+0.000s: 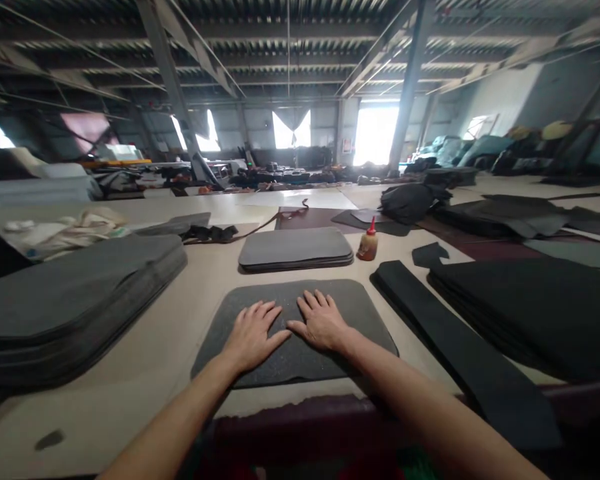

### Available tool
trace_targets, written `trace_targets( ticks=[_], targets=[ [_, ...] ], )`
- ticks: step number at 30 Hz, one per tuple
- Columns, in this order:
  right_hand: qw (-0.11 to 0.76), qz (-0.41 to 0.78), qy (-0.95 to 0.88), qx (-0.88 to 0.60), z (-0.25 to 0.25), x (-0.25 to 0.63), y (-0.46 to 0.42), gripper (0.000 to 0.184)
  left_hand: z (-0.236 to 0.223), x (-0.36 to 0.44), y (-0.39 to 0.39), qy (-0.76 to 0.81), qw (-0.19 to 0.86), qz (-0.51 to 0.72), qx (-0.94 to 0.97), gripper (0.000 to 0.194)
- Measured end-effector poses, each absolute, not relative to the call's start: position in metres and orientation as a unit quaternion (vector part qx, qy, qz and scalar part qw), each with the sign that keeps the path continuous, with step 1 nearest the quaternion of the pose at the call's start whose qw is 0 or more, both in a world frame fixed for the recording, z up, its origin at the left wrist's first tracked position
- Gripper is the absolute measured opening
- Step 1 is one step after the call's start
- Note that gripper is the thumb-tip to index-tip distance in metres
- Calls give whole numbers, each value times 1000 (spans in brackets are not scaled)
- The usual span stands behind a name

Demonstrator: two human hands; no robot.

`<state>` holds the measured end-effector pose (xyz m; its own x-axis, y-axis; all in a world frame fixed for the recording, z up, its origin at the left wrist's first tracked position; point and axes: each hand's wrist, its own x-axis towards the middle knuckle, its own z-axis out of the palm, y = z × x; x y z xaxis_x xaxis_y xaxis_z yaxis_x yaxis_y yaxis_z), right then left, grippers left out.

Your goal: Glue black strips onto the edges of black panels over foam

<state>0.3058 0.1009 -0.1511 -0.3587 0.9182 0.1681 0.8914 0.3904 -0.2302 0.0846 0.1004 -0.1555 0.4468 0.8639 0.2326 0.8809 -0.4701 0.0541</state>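
Observation:
A dark grey sheet with rounded corners (300, 370) lies flat on the table in front of me. My left hand (254, 335) rests palm down on its left half, fingers stretched out. On the right half my right hand (321, 321) lies flat too, fingers spread, its thumb close to the left thumb. Neither hand grips anything. Just beyond the sheet sits a small stack of similar grey sheets (296, 247). To the right of that stack stands a bottle with a red nozzle (368, 245), partly filled with brown liquid.
Thick stacks of dark sheets lie at the left (80, 287) and right (535, 307). A pile of long black strips (445, 333) runs along the right side. Farther back are a black bundle (413, 202), a brown strap (265, 223) and pale cloth (75, 230).

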Motion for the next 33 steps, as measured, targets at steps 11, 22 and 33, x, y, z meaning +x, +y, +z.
trace_targets(
  ticks=[11, 22, 33],
  targets=[
    [59, -25, -691, -720, -166, 398, 81, 100, -147, 83, 95, -523, -6, -133, -842, 64],
    [111, 4, -792, -600, -121, 316, 116, 77, -149, 83, 95, -523, -40, -168, -834, 85],
    [108, -6, -727, -678, -155, 342, 133, 88, -159, 78, 105, -507, 5, -178, -843, 81]
  ],
)
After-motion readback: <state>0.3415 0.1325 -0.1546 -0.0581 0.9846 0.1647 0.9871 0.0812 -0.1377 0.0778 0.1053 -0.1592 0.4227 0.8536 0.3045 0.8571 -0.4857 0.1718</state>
